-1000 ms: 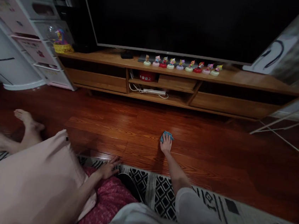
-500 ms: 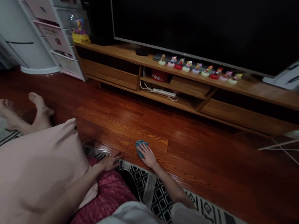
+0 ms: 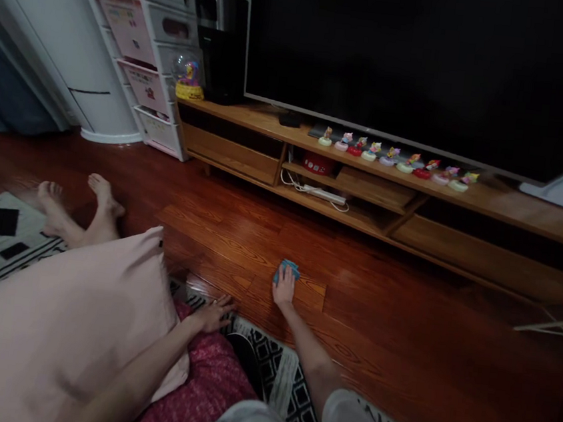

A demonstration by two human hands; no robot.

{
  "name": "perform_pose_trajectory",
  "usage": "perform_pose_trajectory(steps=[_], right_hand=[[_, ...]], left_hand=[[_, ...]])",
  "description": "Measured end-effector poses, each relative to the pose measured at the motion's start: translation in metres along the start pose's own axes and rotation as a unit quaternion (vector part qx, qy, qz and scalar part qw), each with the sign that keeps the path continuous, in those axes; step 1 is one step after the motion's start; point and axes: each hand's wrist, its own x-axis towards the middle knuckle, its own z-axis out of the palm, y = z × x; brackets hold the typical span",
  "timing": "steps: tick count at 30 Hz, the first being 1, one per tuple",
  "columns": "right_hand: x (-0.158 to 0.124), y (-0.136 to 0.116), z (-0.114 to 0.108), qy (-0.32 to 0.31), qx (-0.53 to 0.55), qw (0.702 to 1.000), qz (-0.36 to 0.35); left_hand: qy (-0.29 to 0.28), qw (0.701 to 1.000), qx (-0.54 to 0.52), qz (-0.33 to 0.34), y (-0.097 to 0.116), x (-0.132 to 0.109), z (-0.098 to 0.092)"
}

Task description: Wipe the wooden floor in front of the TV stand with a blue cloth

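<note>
My right hand (image 3: 284, 288) lies flat on a small blue cloth (image 3: 290, 270), pressing it onto the dark red wooden floor (image 3: 401, 317). Its fingers cover most of the cloth. My left hand (image 3: 215, 312) rests with spread fingers at the edge of a black-and-white patterned rug (image 3: 275, 371), holding nothing. A pink pillow (image 3: 62, 329) lies over my left side, beside a red patterned cushion (image 3: 203, 384).
A low wooden TV stand (image 3: 364, 193) with a large dark screen (image 3: 427, 65) and a row of small figurines (image 3: 397, 159) stands ahead. White drawer units (image 3: 141, 55) are at the left. Another person's bare feet (image 3: 81, 207) lie on the floor at left.
My right hand slid the blue cloth left and towards me, then a little forward again. The view has swung left. My left hand stays at the rug's edge.
</note>
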Motion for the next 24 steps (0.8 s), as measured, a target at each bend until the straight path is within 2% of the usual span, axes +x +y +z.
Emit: perform_pose_trajectory(steps=[2,4,6,7,9,12,14,16,18,20,24], right_hand=[[-0.007,-0.034,0.013,-0.023,0.010,0.994,-0.109],[-0.012,-0.058,0.022,-0.044,0.022,0.974,-0.221],[-0.009,-0.068,0.023,-0.070,0.027,0.949,-0.307],[-0.004,-0.068,0.021,-0.082,0.024,0.941,-0.328],[0.012,-0.056,0.009,-0.094,0.012,0.946,-0.309],[0.039,-0.020,-0.015,-0.069,-0.010,0.987,-0.142],[0.049,0.008,-0.029,-0.044,-0.021,0.998,-0.038],[0.049,0.029,-0.037,-0.029,-0.029,0.999,0.015],[0.037,0.040,-0.038,-0.021,-0.042,0.998,0.039],[0.014,0.040,-0.031,-0.019,-0.057,0.997,0.041],[-0.059,0.018,0.001,-0.032,-0.037,0.997,-0.065]], left_hand=[[-0.006,1.000,0.000,-0.011,0.004,-0.002,-0.002],[-0.006,1.000,-0.001,-0.019,0.007,-0.004,-0.004],[-0.006,1.000,0.000,-0.026,0.009,-0.005,-0.004],[-0.008,1.000,0.000,-0.029,0.009,-0.005,-0.004],[-0.011,0.999,0.000,-0.033,0.009,-0.005,-0.004],[-0.005,0.999,-0.011,-0.032,0.008,-0.004,-0.002],[0.000,0.999,-0.017,-0.031,0.008,-0.004,-0.002],[-0.003,0.999,-0.020,-0.032,0.008,-0.003,-0.002],[-0.007,0.999,-0.021,-0.033,0.008,-0.001,-0.002],[-0.009,0.999,-0.020,-0.032,0.007,0.001,-0.001],[-0.008,0.999,-0.021,-0.026,0.006,0.003,0.000]])
